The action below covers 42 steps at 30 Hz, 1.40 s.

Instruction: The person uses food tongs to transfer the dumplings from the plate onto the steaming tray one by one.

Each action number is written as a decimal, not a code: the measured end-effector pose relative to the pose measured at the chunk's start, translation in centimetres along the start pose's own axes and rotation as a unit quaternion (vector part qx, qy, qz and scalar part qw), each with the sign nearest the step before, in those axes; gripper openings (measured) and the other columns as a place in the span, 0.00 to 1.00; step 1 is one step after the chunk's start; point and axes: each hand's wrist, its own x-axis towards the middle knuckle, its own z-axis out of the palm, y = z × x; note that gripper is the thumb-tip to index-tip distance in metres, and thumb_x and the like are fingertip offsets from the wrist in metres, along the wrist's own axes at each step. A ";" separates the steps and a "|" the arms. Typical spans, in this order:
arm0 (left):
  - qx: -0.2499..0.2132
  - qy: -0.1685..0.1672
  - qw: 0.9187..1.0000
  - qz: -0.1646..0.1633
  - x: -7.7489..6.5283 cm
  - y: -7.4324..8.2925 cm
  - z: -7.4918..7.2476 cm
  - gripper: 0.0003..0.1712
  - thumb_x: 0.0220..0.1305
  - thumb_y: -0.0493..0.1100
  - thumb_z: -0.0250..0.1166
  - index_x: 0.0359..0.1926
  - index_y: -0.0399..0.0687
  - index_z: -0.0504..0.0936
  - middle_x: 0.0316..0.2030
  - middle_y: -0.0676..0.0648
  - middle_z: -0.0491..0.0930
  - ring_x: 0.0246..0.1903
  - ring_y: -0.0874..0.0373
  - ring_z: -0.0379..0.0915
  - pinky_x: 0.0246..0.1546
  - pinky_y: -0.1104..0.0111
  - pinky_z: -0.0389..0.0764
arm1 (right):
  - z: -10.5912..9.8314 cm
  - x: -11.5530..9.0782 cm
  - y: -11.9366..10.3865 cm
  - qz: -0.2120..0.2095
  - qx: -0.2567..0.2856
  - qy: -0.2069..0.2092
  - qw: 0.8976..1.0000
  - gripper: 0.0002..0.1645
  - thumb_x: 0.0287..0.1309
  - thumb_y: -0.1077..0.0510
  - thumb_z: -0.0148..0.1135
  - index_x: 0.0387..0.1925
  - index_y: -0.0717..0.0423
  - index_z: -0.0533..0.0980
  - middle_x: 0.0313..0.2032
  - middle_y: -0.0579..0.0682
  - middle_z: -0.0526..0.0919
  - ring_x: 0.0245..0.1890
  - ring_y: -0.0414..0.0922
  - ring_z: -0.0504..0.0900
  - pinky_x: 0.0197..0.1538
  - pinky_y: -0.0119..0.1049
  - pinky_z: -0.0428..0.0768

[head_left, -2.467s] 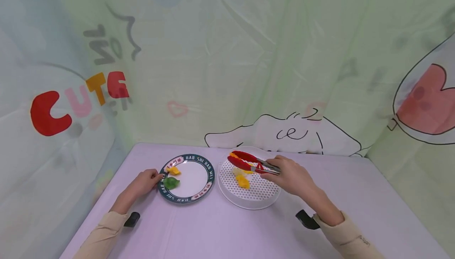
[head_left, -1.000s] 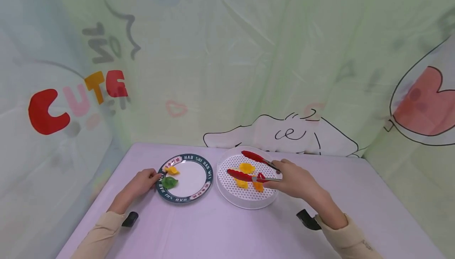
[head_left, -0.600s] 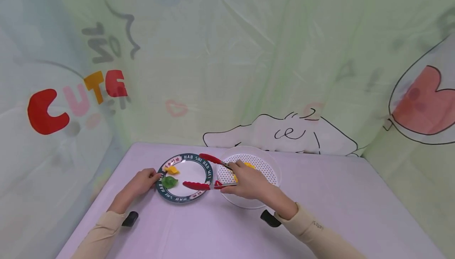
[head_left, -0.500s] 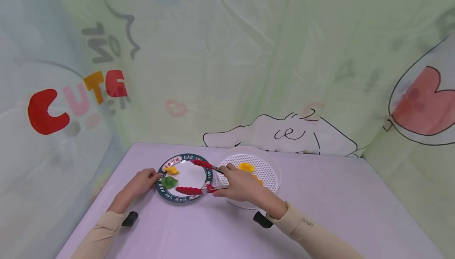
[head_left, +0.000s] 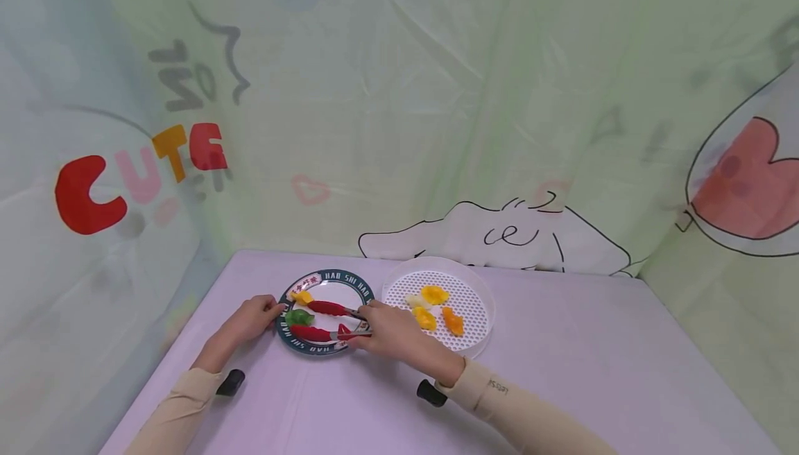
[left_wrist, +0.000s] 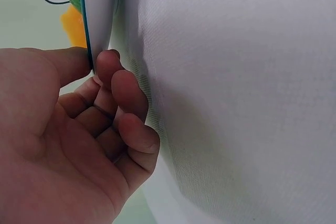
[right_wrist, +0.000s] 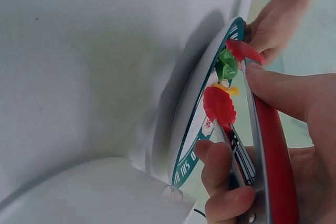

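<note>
Two hands are at work, and the right hand (head_left: 390, 330) has its thumb on one arm of the red tongs (head_left: 326, 308) and its fingers curled about the other, pinching them from both sides. It holds them well back from the red tips, probably so the thumb and fingers can work the spread while the hand stays out of the plate. Just beyond the fingertips, the tips stand parted over the plate (head_left: 342, 277), with the green piece (head_left: 299, 318) between them; whether either tip touches it, I cannot tell. A small yellow piece (head_left: 302, 298) lies just beside the upper tip, near the rim. Across the plate, the left hand (head_left: 252, 318) pinches the rim — thumb on the upper side, fingertips below — most likely to keep it from sliding. Outward on the other side, partly behind the right hand and forearm, stands the round white tray (head_left: 472, 306) with a perforated floor, bearing two yellow pieces (head_left: 434, 294), an orange one (head_left: 452, 321) and a pale one (head_left: 415, 300). Plate and tray sit side by side on the counter (head_left: 349, 406) — close together, presumably so the tongs' path between them is short.
</note>
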 end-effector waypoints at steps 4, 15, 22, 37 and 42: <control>0.001 0.002 1.000 -0.002 0.0 0.1 0.1 0.15 0.76 0.47 0.55 0.37 0.40 0.77 0.25 0.48 0.73 0.29 0.56 0.68 0.31 0.67 0.69 | 0.3 0.2 0.0 0.003 0.008 0.007 1.000 0.36 0.52 0.36 0.73 0.58 0.50 0.79 0.48 0.49 0.83 0.38 0.41 0.76 0.36 0.31 0.78; -0.004 0.001 1.000 -0.008 -0.1 0.2 0.2 0.14 0.76 0.45 0.55 0.37 0.39 0.77 0.25 0.47 0.74 0.29 0.56 0.68 0.31 0.68 0.70 | 0.8 0.1 -0.4 -0.011 0.026 0.018 0.999 0.32 0.53 0.39 0.73 0.56 0.49 0.81 0.43 0.46 0.86 0.37 0.39 0.76 0.35 0.28 0.75; -0.003 0.001 1.000 -0.006 -0.2 0.2 0.1 0.14 0.76 0.45 0.55 0.37 0.39 0.77 0.25 0.47 0.74 0.29 0.56 0.68 0.31 0.68 0.70 | 0.7 0.0 -0.5 -0.014 0.027 0.023 0.999 0.32 0.53 0.39 0.73 0.56 0.50 0.81 0.43 0.47 0.86 0.36 0.39 0.75 0.35 0.27 0.75; -0.003 0.000 1.000 -0.009 -0.2 0.3 0.1 0.14 0.76 0.46 0.55 0.37 0.39 0.77 0.25 0.47 0.73 0.29 0.56 0.69 0.31 0.68 0.70 | 0.3 -0.6 -0.1 -0.015 0.033 0.031 0.999 0.32 0.55 0.40 0.72 0.57 0.50 0.80 0.44 0.46 0.86 0.36 0.39 0.75 0.35 0.27 0.74; -0.005 -0.001 1.000 -0.009 -0.1 0.4 0.0 0.14 0.76 0.46 0.55 0.37 0.39 0.77 0.25 0.47 0.73 0.29 0.56 0.69 0.31 0.68 0.70 | -0.6 -1.5 0.5 -0.007 0.044 0.039 0.998 0.33 0.56 0.40 0.71 0.60 0.50 0.79 0.50 0.47 0.85 0.41 0.41 0.77 0.41 0.31 0.76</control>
